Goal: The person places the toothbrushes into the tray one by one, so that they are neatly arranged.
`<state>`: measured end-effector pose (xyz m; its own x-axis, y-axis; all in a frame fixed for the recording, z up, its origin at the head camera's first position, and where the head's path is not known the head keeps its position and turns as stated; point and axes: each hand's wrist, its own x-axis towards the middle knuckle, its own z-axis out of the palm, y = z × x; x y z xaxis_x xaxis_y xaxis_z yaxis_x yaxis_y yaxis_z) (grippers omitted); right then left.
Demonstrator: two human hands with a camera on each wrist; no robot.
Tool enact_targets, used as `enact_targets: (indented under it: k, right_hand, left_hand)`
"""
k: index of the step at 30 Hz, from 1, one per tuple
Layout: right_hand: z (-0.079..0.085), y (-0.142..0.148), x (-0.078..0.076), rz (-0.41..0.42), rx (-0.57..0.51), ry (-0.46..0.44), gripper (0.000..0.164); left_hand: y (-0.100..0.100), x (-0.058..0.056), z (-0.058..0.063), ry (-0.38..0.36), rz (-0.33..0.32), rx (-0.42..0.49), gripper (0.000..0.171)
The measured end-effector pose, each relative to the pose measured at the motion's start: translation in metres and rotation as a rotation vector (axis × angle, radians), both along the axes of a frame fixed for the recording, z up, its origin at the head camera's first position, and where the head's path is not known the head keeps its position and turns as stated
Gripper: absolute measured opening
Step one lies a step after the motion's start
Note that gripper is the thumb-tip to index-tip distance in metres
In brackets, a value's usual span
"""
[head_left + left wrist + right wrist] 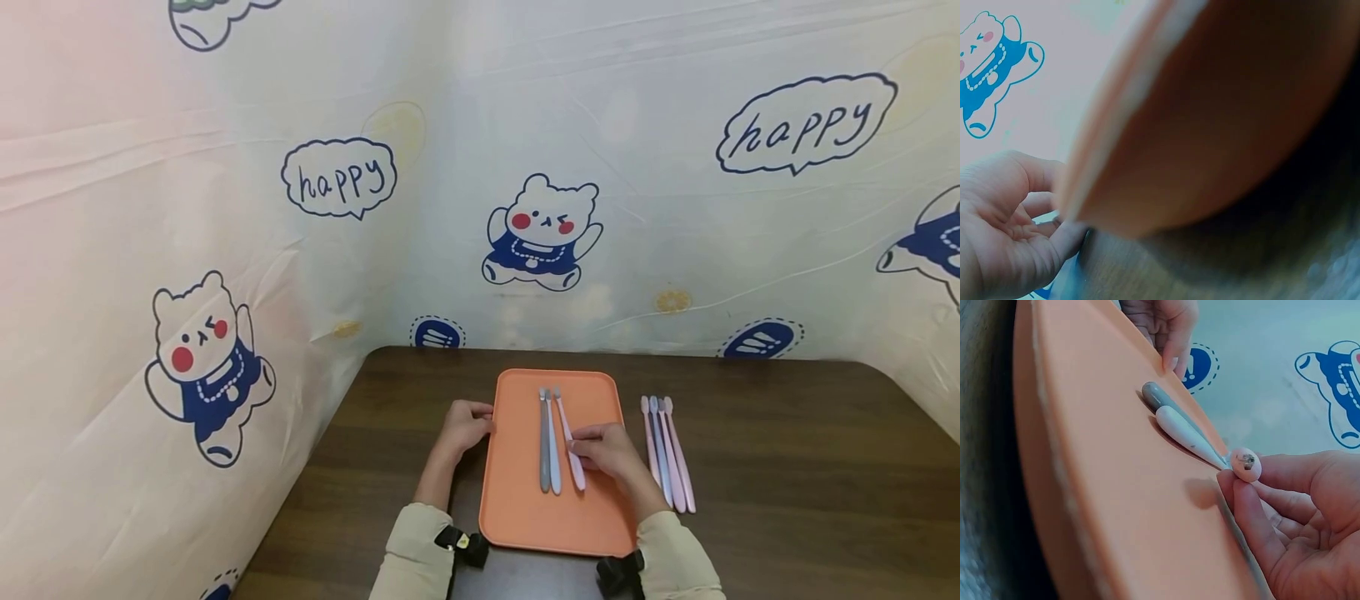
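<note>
Right hand pinches pink brush between thumb and fingers, handle end raised off tray, right of grey brush and blue brush. Left hand apparently pinches tray's left rim; close view blurred. Four brushes lie beside tray.

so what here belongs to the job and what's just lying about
Job, seemingly:
pink toothbrush, pinched by the right hand
orange tray, left hand at its edge
grey toothbrush, pale blue toothbrush on it
four toothbrushes beside it, probably

Just surroundings:
wooden table
printed sheet
</note>
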<state>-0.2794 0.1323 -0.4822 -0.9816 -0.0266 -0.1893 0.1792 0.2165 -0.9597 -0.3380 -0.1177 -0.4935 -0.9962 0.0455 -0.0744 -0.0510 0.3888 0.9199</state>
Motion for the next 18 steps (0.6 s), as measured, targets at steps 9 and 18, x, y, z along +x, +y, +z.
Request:
enact_targets:
  k: [9,18]
  right_hand:
    - [-0.0013,-0.0044,-0.0015,-0.050,0.055,-0.003,0.028]
    - [-0.0014,-0.0077,-0.0023,-0.076,0.096,0.004,0.024]
  left_hand:
    - [0.0002,0.0000,-0.0001,-0.006,0.002,0.001,0.032]
    - [0.0007,0.0006,0.0009,-0.013,0.009,0.002,0.032]
